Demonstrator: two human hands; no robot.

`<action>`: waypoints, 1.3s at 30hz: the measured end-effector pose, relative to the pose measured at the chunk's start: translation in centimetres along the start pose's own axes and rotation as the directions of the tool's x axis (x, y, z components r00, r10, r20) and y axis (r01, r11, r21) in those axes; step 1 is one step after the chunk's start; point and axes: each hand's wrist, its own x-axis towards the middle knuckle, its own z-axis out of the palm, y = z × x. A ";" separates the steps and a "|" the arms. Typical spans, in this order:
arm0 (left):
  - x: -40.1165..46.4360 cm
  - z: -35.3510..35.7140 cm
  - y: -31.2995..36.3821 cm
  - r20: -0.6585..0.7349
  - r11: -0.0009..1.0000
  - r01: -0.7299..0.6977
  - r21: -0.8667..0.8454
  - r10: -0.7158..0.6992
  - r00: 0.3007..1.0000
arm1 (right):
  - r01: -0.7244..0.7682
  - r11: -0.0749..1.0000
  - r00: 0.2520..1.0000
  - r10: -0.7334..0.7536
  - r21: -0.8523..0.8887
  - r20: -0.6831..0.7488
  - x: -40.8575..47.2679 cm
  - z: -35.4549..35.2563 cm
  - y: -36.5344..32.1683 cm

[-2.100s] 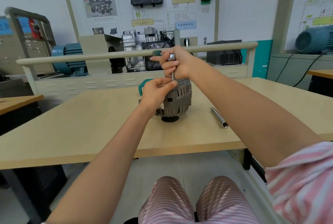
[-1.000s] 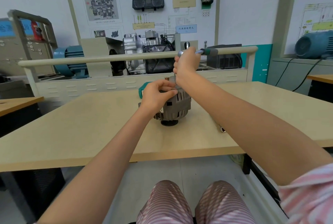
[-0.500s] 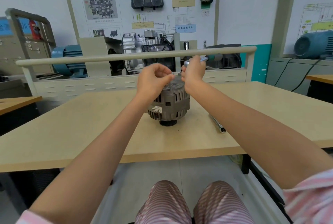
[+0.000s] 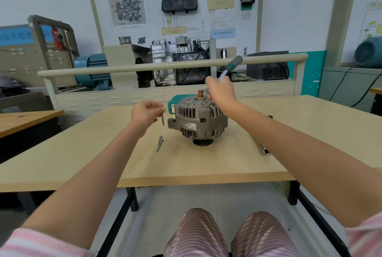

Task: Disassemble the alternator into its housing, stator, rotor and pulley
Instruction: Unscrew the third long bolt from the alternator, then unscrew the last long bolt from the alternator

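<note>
While one bolt (image 4: 162,119) hangs pinched, two bolts (image 4: 159,143) lie loose.

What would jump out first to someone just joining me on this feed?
The grey alternator stands mid-table on its pulley, copper shaft end up. The left hand pinches a long bolt just left of it, above loose bolts lying on the table. The right hand holds a green-handled screwdriver above the housing.

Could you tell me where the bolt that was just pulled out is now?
The left hand pinches the bolt, hanging just left of the alternator.
</note>
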 end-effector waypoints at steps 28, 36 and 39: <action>-0.6 1.6 -7.1 0.088 0.759 -0.060 0.648 0.004 0.996 | 0.031 0.964 1.000 -0.031 -0.263 0.006 -0.2 0.3 0.6; -1.1 1.3 -5.6 -0.039 0.849 -0.054 0.525 0.087 0.995 | -0.064 0.997 0.998 0.064 0.053 0.013 0.7 -0.5 0.4; -1.6 1.6 -3.4 -0.148 0.948 -0.105 0.301 0.155 0.977 | -0.016 0.996 0.994 0.025 0.083 -0.102 1.6 -1.7 0.7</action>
